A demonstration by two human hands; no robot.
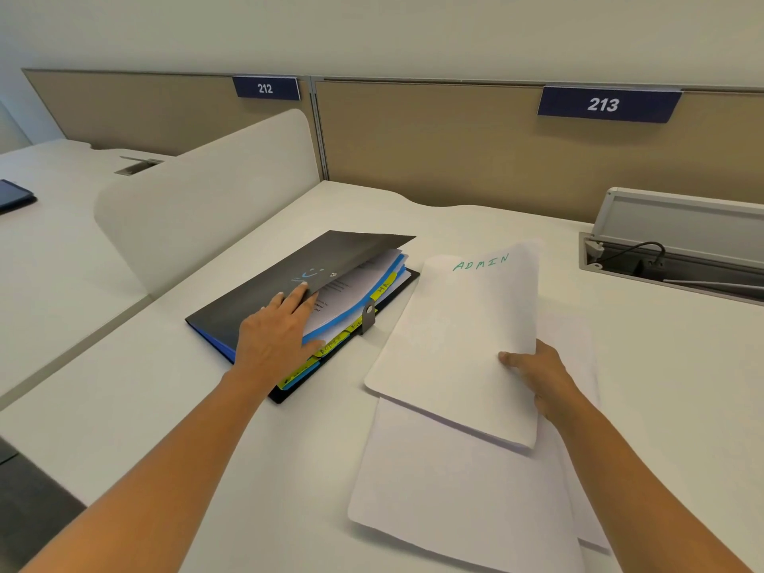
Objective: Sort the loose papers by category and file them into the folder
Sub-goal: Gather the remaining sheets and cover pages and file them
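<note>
The folder (264, 299) lay on the surface (124, 407). The left hand (277, 328), fingers spread, lifted its cover; just right of the folder, the right hand (537, 374) pinched the sheet marked ADMIN (459, 345) above the loose papers (454, 498).

Dark folder (264, 291) lying flat, front cover lifted partway at its right edge, a blue smiley mark on the cover. Inside, white printed sheets between blue dividers, yellow tabs (330, 347) sticking out along the near edge, one reading ADMIN. Just right of it, a white sheet (459, 345) marked ADMIN in green, raised and tilted. Beneath, more blank white papers (463, 502) spread flat, overlapping.
</note>
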